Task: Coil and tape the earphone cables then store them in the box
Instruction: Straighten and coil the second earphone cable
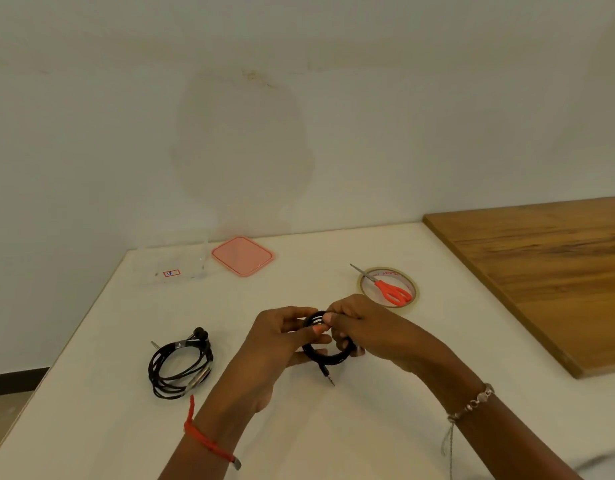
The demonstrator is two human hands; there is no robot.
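Just in front of the tape roll (390,272), the left hand (285,337) and right hand (364,330) together pinch the coiled black cable (328,356), their fingers hiding its upper half. Well left of the roll lies a second coil (179,365). Farther left and behind the roll, the clear box (174,258) is barely discernible.

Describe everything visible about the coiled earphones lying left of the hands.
The coiled earphones are thin black cable in several loose loops, flat on the white table. Two black earbuds sit at its far edge; shiny tape bands wrap its far side and near right. A metal plug tip pokes out far left. Only the table touches it.
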